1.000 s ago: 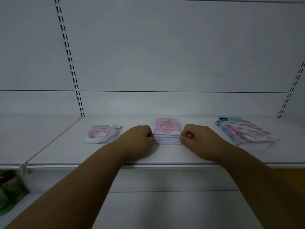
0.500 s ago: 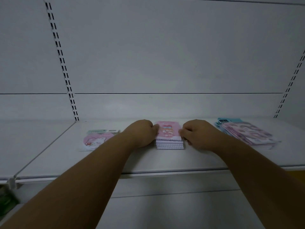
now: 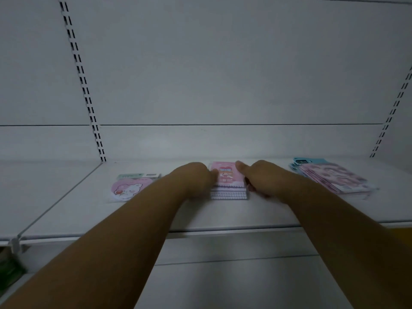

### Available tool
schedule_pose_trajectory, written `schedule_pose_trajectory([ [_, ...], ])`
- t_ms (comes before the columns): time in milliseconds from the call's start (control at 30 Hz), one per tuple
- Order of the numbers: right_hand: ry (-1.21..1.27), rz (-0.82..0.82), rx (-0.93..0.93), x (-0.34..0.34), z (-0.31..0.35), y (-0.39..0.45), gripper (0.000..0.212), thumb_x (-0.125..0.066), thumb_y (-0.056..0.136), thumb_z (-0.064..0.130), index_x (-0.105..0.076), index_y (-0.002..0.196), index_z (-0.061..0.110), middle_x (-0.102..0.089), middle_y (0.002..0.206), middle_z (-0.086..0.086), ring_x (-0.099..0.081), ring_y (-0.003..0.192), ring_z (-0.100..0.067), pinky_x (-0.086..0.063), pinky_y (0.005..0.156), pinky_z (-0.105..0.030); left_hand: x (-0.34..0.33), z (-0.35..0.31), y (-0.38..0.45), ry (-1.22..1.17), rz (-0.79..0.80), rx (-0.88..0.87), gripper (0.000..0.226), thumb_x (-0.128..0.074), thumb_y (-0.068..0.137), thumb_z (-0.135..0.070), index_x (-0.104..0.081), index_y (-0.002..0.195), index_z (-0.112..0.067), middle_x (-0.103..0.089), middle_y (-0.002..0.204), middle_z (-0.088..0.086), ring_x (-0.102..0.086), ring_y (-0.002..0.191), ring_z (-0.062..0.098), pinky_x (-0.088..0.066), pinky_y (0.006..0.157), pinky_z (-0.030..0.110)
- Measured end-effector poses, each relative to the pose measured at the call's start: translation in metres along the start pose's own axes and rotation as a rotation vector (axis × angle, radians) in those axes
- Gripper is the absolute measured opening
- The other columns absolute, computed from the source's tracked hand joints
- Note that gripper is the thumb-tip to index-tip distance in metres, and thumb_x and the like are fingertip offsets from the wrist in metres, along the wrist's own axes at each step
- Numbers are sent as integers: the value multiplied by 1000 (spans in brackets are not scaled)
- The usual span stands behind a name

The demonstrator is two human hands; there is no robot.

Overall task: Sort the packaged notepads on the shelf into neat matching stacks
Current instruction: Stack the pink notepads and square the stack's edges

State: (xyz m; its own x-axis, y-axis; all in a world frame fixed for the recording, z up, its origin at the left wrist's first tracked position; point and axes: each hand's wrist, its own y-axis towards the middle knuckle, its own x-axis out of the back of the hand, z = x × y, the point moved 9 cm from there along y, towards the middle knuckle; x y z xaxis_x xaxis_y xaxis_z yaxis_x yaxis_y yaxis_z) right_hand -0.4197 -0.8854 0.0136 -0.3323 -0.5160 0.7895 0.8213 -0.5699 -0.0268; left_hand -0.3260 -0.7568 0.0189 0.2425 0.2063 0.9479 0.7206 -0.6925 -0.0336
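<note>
Your left hand [image 3: 196,179] and right hand [image 3: 260,178] sit on either side of the middle stack [image 3: 228,186], which lies on the shelf [image 3: 156,217] straight ahead, squarely between your wrists. Each hand curls in against a side edge of the stack, the left at the left edge, the right with a finger over the top cover's far right corner. Whether the fingers truly clamp the pads or only press them from the sides, you cannot tell from here (the frame is dim and a little blurred).

What matters for your next move: the stack's long axis runs away from you, spiral bindings toward the shelf's front edge, and both hands are equally near, so a squeeze inward from both sides should square it. The lower pads look to jut slightly forward of the top one, so a nudge from the front may be needed too.

The heart pad [image 3: 130,188] lies apart to the left; the fanned pile [image 3: 332,177] lies well to the right, nearer your right hand, and looks the least tidy.
</note>
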Motion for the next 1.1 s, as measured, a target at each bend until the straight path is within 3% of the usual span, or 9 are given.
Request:
schedule_pose_trajectory([
  [167,118,-11,17,-2,9,-3,34,-61,92,37,-53,66,18,-49,58,4,-43,48,-6,-31,37,-14,-3,-7,1,-232,-19,40,42,-42,101,-30,-60,123,1,-61,127,18,-60,112,32,-47,89,34],
  [300,267,-7,48,-7,9,-7,27,-65,90,33,-70,104,11,-65,77,4,-56,60,-5,-36,49,-16,-7,11,-2,-544,-94,106,30,-55,96,-33,-63,110,-8,-67,95,5,-60,75,14,-44,59,23],
  [367,331,-19,24,-10,12,-7,31,-69,88,29,-68,111,8,-67,88,-2,-57,62,-7,-38,47,-15,-6,13,-4,-650,-102,131,24,-60,93,-26,-63,111,-10,-65,94,3,-60,74,11,-43,55,20],
  [433,422,-28,-20,-14,11,-7,33,-74,84,22,-68,111,3,-69,93,-7,-60,64,-11,-42,45,-15,-6,14,-5,-674,-113,140,25,-63,91,-22,-62,113,-9,-65,99,4,-60,77,13,-44,56,20],
  [600,690,-85,-57,-16,5,0,37,-75,80,8,-66,116,2,-73,107,-14,-73,88,-28,-59,86,-43,-4,15,-13,-819,-138,132,21,-66,91,-19,-59,110,-14,-68,100,4,-68,82,17,-56,69,26],
  [733,710,-108,70,-10,7,-8,48,-71,82,0,-57,126,13,-69,114,-7,-70,98,-24,-58,87,-48,-6,11,-22,-974,-167,31,63,-71,86,-9,-40,139,-19,-63,124,5,-68,102,22,-60,84,38],
  [900,786,-92,213,-18,14,-17,51,-74,79,4,-55,126,15,-69,115,-9,-68,104,-25,-57,90,-45,-13,-11,-31,-1194,-138,-104,37,-66,89,-8,-54,121,-19,-69,114,4,-69,99,21,-60,82,36],
  [1000,1110,-45,196,-28,19,-15,45,-64,82,1,-52,124,11,-68,115,-17,-68,103,-32,-57,87,-47,-17,-20,-34,-1375,-99,-131,32,-54,98,-14,-52,129,-20,-69,118,8,-69,103,26,-60,84,39],
  [1100,1143,-4,175,-29,18,-14,32,-57,91,4,-52,121,13,-67,114,-17,-68,99,-33,-56,88,-52,-19,-20,-34,-1406,-62,-170,35,-47,101,-15,-51,135,-23,-69,121,7,-68,108,26,-56,89,39],
])
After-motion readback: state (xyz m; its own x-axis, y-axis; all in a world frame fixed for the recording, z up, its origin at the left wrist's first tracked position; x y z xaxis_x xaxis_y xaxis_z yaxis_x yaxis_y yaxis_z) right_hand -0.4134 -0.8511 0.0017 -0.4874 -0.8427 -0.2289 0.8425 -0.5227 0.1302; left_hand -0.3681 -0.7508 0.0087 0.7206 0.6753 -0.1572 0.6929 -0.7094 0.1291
